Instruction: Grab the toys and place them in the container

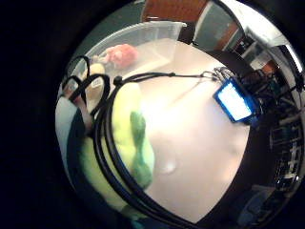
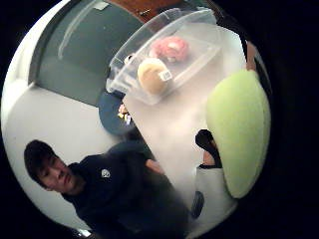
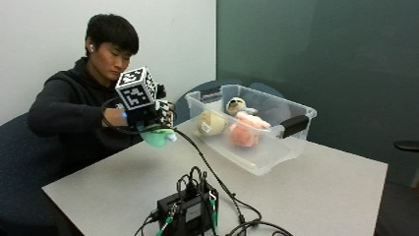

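Up off the grey table (image 3: 314,191), the black-gloved right hand (image 3: 147,120) is curled round a soft green plush toy (image 3: 159,136), mostly hidden by the fingers. Just beside it sits the clear plastic container (image 3: 262,162) with a pink plush toy (image 3: 244,132) and a tan plush toy (image 3: 211,123); the tan one's white tag can't be read.

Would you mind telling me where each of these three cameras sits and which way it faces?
Little finger side palm view: on the right hand's palm, looking past the green plush toy across the table to the container; black straps show.
Thumb side palm view: same palm, facing the container and the person's torso; the green toy is close.
Outside view: across the table, facing the person, whose gloved right hand holds the toy.
All three share the container and green toy.
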### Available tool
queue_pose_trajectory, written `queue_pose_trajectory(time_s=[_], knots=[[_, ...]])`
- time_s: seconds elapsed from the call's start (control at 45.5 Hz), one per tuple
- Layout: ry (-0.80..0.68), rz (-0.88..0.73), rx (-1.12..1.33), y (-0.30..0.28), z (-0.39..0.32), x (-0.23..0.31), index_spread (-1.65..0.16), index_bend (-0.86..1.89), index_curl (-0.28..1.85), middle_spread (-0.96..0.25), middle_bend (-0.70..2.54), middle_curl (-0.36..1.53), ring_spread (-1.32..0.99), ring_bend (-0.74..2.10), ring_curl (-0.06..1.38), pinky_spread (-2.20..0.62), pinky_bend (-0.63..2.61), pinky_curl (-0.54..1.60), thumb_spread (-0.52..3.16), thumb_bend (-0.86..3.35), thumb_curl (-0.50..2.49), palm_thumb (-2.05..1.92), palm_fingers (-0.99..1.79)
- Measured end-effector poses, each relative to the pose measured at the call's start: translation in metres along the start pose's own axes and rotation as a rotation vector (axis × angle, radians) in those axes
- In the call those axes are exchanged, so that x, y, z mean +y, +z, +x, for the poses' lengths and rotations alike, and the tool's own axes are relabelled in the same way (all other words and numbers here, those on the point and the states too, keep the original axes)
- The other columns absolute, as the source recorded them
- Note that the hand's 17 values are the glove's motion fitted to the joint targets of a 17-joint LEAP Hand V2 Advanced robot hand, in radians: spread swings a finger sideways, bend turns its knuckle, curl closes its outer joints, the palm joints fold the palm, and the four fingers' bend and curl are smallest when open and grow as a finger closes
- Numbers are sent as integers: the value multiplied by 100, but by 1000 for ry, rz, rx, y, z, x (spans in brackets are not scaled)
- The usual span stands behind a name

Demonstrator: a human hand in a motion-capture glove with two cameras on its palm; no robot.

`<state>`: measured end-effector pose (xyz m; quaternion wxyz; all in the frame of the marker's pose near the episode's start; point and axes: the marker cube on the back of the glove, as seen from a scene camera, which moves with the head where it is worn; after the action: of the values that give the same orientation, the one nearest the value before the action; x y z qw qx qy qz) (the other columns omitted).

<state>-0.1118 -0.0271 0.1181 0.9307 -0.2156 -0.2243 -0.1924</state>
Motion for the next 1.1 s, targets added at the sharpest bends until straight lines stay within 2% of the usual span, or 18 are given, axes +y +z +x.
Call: queue_pose_trajectory(time_s=[0.242, 0.527, 0.659, 0.703, 0.747, 0.769, 0.791, 0.813, 0.857, 0.967, 1.099], knots=[[-13, 85, -69, -26, -40, -47, -42, 56, 113, -31, 115, 83, -39, 131, 57, -40, 96, 53, 37, 4, 106, 76, 104], [-72, 319, -187, -81, -115, -142, -46, 58, 124, -30, 120, 90, -35, 138, 62, -41, 97, 57, 27, 3, 111, 75, 103], [-55, 273, -149, -67, -136, -180, -47, 58, 128, -29, 119, 92, -35, 133, 63, -40, 94, 59, 26, 2, 113, 75, 81], [-41, 211, -127, -55, -137, -190, -46, 50, 127, -29, 116, 92, -35, 131, 63, -39, 94, 59, 29, 0, 112, 74, 68], [-31, 124, -111, -41, -138, -197, -45, 36, 124, -28, 103, 88, -34, 128, 62, -37, 96, 58, 37, -1, 110, 72, 42], [-28, 77, -104, -33, -139, -200, -44, 33, 121, -27, 99, 86, -33, 121, 60, -34, 88, 56, 48, -3, 109, 66, 19], [-27, 34, -99, -26, -141, -201, -43, 33, 120, -26, 97, 85, -33, 118, 61, -33, 88, 59, 55, -4, 107, 63, 12], [-26, -2, -94, -20, -142, -202, -43, 29, 116, -23, 82, 80, -30, 98, 56, -28, 91, 60, 62, -9, 103, 54, -25], [-24, -42, -87, -13, -141, -202, -42, 24, 109, -19, 62, 73, -24, 79, 51, -23, 92, 57, 72, -12, 96, 41, -49], [-10, -30, -79, -15, -129, -192, -39, 14, 95, -11, 38, 61, -17, 51, 37, -14, 82, 47, 91, -8, 83, 25, -40], [27, 36, -56, -42, -97, -166, -36, 16, 85, -7, 27, 54, -13, 36, 30, -8, 68, 42, 107, -4, 71, 18, -21]])
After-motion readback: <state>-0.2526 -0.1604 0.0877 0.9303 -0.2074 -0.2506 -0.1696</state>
